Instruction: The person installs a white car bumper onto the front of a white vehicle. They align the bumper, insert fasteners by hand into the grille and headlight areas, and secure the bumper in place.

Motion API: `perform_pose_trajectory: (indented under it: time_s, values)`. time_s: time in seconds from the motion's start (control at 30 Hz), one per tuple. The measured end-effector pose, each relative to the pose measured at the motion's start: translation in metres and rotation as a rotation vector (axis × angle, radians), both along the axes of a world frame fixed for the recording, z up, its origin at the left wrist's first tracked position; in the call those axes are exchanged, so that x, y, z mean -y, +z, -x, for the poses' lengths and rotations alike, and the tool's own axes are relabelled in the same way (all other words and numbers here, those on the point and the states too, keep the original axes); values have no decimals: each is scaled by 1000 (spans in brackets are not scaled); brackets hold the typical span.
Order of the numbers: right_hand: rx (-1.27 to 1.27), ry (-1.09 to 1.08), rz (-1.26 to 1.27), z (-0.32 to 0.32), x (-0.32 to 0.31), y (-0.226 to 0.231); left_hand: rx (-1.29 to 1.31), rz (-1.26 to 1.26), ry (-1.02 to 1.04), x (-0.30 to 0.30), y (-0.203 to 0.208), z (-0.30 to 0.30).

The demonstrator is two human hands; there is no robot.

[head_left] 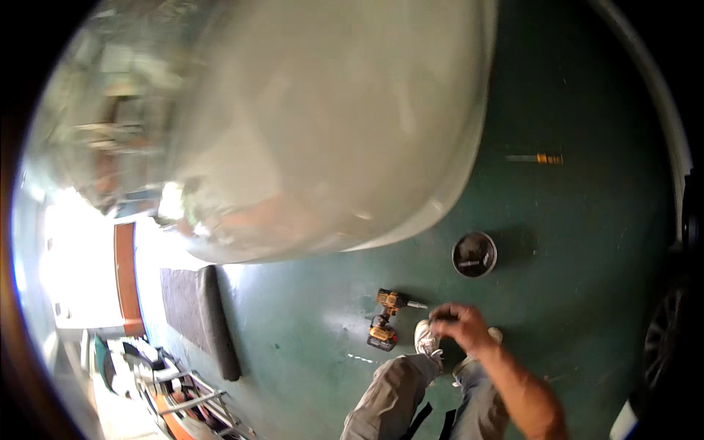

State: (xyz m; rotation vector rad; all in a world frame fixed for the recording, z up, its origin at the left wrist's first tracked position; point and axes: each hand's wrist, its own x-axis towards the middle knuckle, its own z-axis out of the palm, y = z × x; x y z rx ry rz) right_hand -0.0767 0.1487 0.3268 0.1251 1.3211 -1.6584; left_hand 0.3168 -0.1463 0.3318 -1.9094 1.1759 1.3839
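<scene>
The drill (382,320) lies on its side on the floor, just to the left of the right hand (456,327), its metal tip pointing toward the fingers. Its body is yellow and black, with a dark handle and a blocky battery at the near end; the finer markings are too small to make out. The right hand hangs above the floor with fingers curled toward the thumb, only partly closed. A dark patch at the fingertips could be shadow or a small object, so I cannot tell whether it has hold of anything. The left hand is out of view, its grip unknown.

Below the grip are two shoes: one white shoe (427,338) shows, while the other is mostly hidden by the wrist. Two trouser legs, cut off by the lower edge, come up toward them. Beyond the hand stands one round bowl (474,254) with small pieces inside, hard to count. Farther off and to the right lies one screwdriver (543,158) with a yellow handle. Beyond the hand to the left, one large pale panel (337,132) is blurred and cut off above. Well to the left lies one grey mat (218,323), partly rolled; at far right, one wheel (662,339) is half lost in darkness.
</scene>
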Motion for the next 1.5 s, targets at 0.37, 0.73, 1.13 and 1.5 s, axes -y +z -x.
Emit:
perform_pose_trajectory:
  time_s: [0.37, 0.73, 1.13, 1.5]
  values:
    - [182, 59, 90, -123, 40, 222, -687, 371, -598, -9, 305, 187]
    - [-220, -238, 64, -35, 185, 316, -1123, 1253, -1027, 169, 347, 377]
    - [-745, -626, -258, -29, 345, 376, -1218, 640, -1109, 213, 320, 414]
    - [-747, -540, -366, -28, 350, 378, -1129, 646, -1107, 222, 315, 420]
